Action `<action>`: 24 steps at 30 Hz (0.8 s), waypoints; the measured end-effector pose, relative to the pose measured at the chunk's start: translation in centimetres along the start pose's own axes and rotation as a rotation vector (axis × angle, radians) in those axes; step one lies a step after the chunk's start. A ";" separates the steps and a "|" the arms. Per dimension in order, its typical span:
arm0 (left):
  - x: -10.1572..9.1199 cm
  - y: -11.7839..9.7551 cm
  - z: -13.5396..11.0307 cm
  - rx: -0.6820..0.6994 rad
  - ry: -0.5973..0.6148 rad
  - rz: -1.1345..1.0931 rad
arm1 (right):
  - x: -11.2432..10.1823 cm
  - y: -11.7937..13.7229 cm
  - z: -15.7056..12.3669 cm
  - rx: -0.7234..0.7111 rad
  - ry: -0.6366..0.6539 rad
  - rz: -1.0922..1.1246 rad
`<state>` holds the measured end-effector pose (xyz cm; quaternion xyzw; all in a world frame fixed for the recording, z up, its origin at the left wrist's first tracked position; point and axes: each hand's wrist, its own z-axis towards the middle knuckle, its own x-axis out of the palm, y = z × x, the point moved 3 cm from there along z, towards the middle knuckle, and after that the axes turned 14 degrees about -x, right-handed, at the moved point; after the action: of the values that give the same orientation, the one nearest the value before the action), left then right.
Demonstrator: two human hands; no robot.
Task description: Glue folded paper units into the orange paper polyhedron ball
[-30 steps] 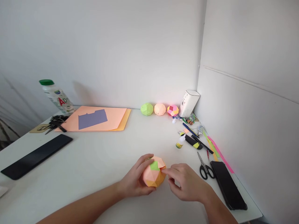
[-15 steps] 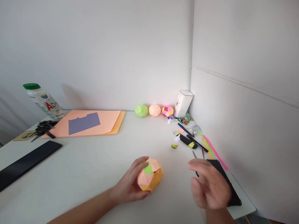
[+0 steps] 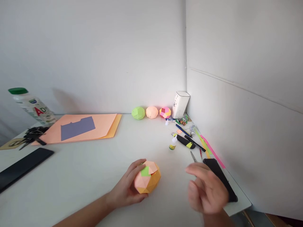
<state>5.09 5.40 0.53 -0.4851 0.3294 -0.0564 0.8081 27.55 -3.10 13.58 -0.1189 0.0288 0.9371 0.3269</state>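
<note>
My left hand (image 3: 127, 186) is wrapped around a many-sided paper ball (image 3: 148, 181) with peach, yellow-orange and green faces. A peach flap on its upper right side stands slightly lifted over a gap. My right hand (image 3: 208, 189), a little blurred, hovers over the table's right side with its thumb and index finger apart and the other fingers curled. Nothing shows between them. Beyond the ball, a small glue bottle (image 3: 172, 144) with a white nozzle stands on the table. Scissors (image 3: 193, 156) lie just past my right hand, partly hidden by it.
Green (image 3: 138, 113), peach (image 3: 151, 112) and multicoloured (image 3: 165, 112) paper balls line the back wall beside a white box (image 3: 180, 104). A utility knife (image 3: 186, 142), pens and paper strips lie at right, near a black tablet (image 3: 220, 176). Peach sheets (image 3: 82, 135), a bottle (image 3: 33, 105) and a phone (image 3: 26, 168) are left.
The view has turned slightly to the right, so most things sit further left in the picture. My left hand keeps its hold on the paper ball; my right hand stays raised in nearly the same pose.
</note>
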 end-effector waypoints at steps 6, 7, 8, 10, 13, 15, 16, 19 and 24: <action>0.2 0.2 0.0 0.044 0.054 -0.060 | 4.3 -1.2 -0.1 0.055 0.430 0.193; 0.2 0.2 0.0 0.044 0.066 -0.074 | 4.7 -1.3 -0.5 0.056 0.521 0.217; 0.2 0.3 0.0 0.042 0.079 -0.088 | 5.1 -1.4 -0.8 0.054 0.598 0.234; 0.3 0.4 0.0 0.029 0.099 -0.114 | 5.5 -1.4 -1.3 0.052 0.705 0.252; 0.2 0.3 0.0 0.025 0.113 -0.145 | 5.7 -1.4 -1.7 0.038 0.756 0.260; 0.2 0.1 0.1 0.041 0.119 -0.155 | 5.7 -1.5 -1.8 0.021 0.759 0.257; 0.1 0.0 0.2 0.052 0.122 -0.160 | 5.8 -1.5 -1.8 0.014 0.759 0.260; 0.1 -0.3 0.4 0.083 0.127 -0.179 | 6.0 -1.6 -2.0 0.009 0.754 0.280; 0.2 0.0 0.4 0.065 0.155 -0.198 | 5.5 -2.2 -1.7 0.066 0.631 0.210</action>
<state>5.46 5.62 0.54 -0.4831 0.3396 -0.1838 0.7858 25.06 1.75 10.69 -0.3888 0.1710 0.8813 0.2071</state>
